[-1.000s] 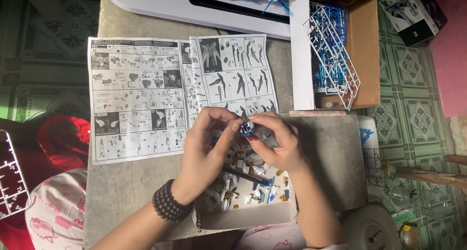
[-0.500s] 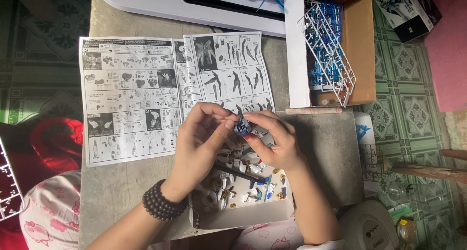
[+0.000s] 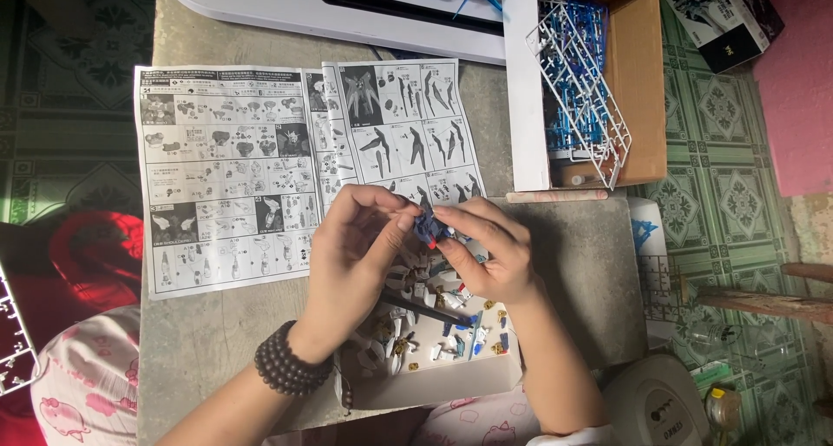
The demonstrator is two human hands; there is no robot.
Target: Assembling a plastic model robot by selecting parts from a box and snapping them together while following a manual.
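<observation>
Holding a small dark blue model part [image 3: 428, 227] between both my hands, I keep it up over the grey table [image 3: 573, 264], just in front of the big instruction sheet [image 3: 260, 168]. My left hand [image 3: 351, 251] pinches one side of it with thumb and fingertips pressed close. My right hand [image 3: 486, 255] pinches the other side the same way. The two hands almost touch, and the part sits right in the middle of them.

I think I am fitting little pieces together here, so I should go slow. It helps to turn the part until I can see the side that joins. I should push straight and not at a slant, because thin plastic can bend or snap. A soft squeeze is better than a hard one.

Right under my hands is a shallow white tray [image 3: 434, 385] with many tiny loose pieces in it. Working over it is smart, I think, because a dropped piece would land there and not roll off. A dark thin tool [image 3: 425, 309] lies across the tray too, so I should not bump it with my wrist.

Farther up, a brown cardboard box [image 3: 638, 81] holds white and blue part frames [image 3: 577, 81]. I cannot tell which small piece goes on, because my fingers hide the joint.
</observation>
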